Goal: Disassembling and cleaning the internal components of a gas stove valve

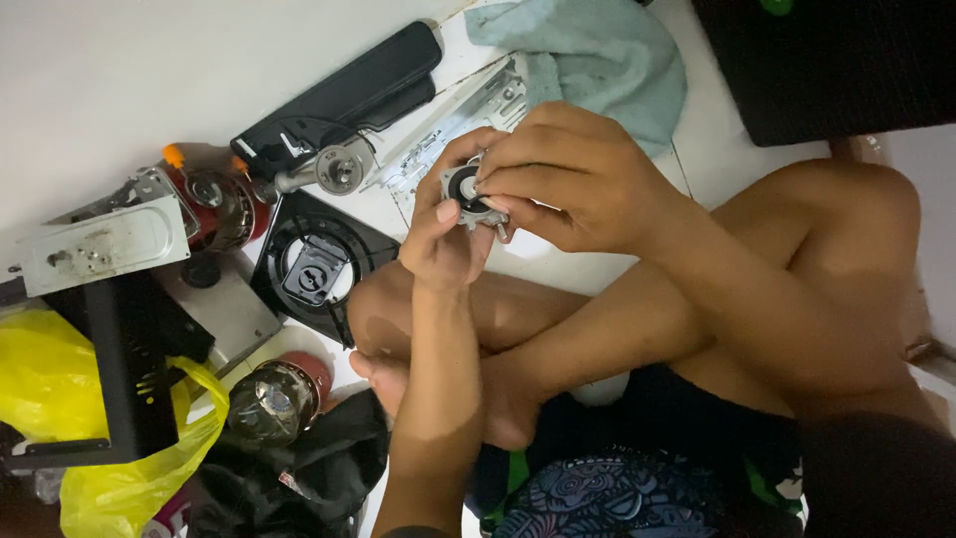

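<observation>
A small round metal part with a black ring and a silver frame [466, 191] is held up between both hands over my crossed legs. My left hand [445, 234] grips it from below and the left, thumb on its face. My right hand [563, 174] pinches its right edge with the fingertips. The back of the part is hidden by my fingers.
On the white floor lie a black square fan housing [317, 267], a silver motor with a shaft [334, 169], a long black casing [344, 92], a metal bracket [468, 110], a teal cloth [597, 55], a red-wound motor [214, 204], a metal box [100, 244], a yellow bag [45, 374] and a glass bulb [271, 399].
</observation>
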